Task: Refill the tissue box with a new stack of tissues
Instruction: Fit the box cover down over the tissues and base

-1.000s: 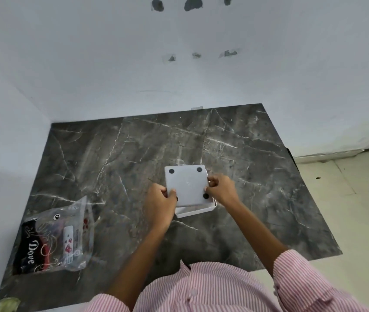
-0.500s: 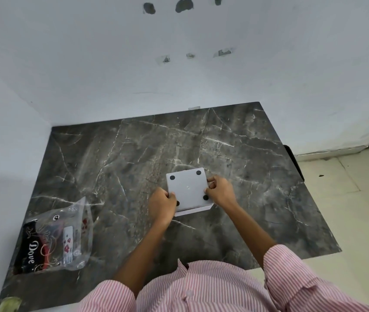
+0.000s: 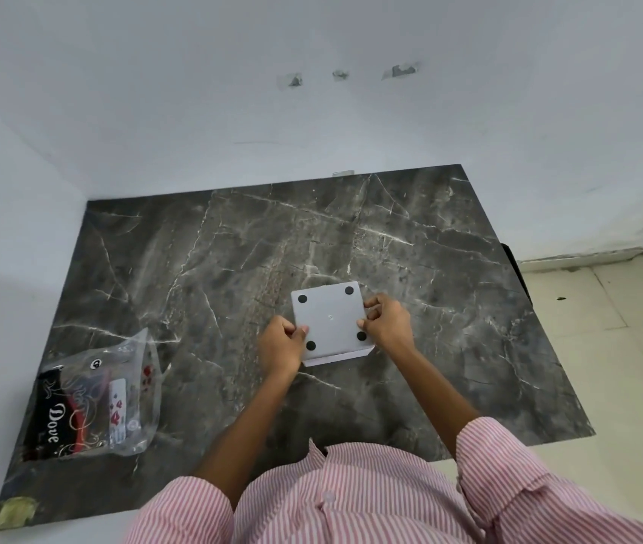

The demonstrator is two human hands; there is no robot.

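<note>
Tissue box (image 3: 329, 321) was the focus, yet the biggest thing in view was the dark marble table (image 3: 449, 276), veined in white, pushed into a corner of pale wall (image 3: 194, 92). Beyond the right hand's fingers, past the table edge, lay a light tiled floor (image 3: 606, 327). Below both wrists the striped pink shirt (image 3: 351, 500) filled the near edge, its sleeves rolled up the forearms.

Well off to the outer side of the left hand's fingers, near the table's front, lay a clear plastic packet (image 3: 96, 398) with a black and red panel printed "Dove"; it was flat on the marble and touched nothing else.

The box itself sat between the two sets of fingers, in the middle of the table. It was white and square, turned base up, showing four black round feet at its corners. A thin white edge showed along its near side, just below the fingers; whether that was a separate panel or the box's own wall could not be told.

The left hand (image 3: 278, 343) was curled closed on the box's left edge, thumb over the top face beside one foot. The right hand (image 3: 386, 323) was clamped on the right edge, its fingertips pressed against the side near another foot.
</note>
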